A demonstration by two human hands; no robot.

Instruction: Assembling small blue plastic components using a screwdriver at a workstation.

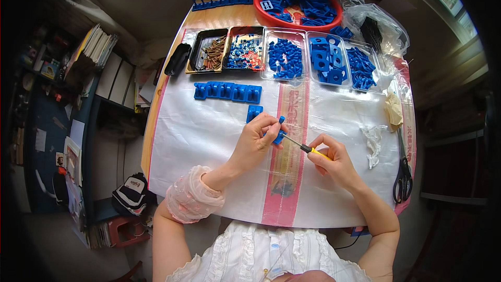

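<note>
My left hand [261, 137] pinches a small blue plastic part [279, 137] above the middle of the table. In my right hand [334, 160] is a screwdriver [312, 150] with a yellow and black handle; its metal shaft points left and its tip meets the blue part. Fingers hide much of that part. Just beyond my left hand lies another blue plastic piece [254, 112]. Farther back, several assembled blue pieces [227, 92] stand side by side in a row.
Behind the row are trays of screws [213, 53], small nuts [245, 52] and blue parts [284, 58]. A red basin [261, 14] of blue pieces stands at the back. Black scissors [403, 180], crumpled tissue [373, 145] and a clear plastic bag [386, 21] lie to the right.
</note>
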